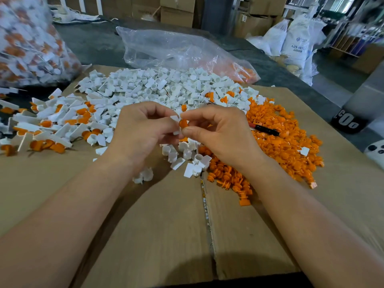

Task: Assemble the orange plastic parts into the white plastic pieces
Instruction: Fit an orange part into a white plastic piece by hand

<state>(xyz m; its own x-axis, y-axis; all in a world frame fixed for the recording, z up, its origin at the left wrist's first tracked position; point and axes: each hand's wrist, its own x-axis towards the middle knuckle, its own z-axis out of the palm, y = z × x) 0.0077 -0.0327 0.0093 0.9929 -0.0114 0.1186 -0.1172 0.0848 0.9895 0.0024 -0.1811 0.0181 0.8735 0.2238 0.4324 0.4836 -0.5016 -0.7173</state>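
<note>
Head view: nearest to us lies the cardboard sheet (166, 225), a taped seam running down its middle, and our two forearms reach forward over it. Above the sheet our hands come together, fingertips touching. Our left hand (141, 132) pinches a white piece (175, 119) between thumb and fingers. Our right hand (220, 132) pinches an orange part (183, 123) between thumb and forefinger, its round face against the white piece.

We judge this to be the insertion step: the orange part sits at the mouth of the white piece, though we cannot tell how far in it is. The next move calls for a straight, firm push from the right hand while the left braces the white piece, keeping the two aligned so the part seats without tilting.

To the right spreads the heap of orange parts (286, 142), with a black and red tool (264, 129) lying on it. Farther back is the heap of white pieces (155, 88), and at the left a pile of assembled units (52, 125). With so much stock loose, we judge the task far from done.

Behind the heaps lie a clear plastic bag (176, 48) with some orange inside and, far left, a bulging bag (27, 42) of white and orange units. Cardboard boxes (176, 11) and white sacks (295, 38) stand at the back.
</note>
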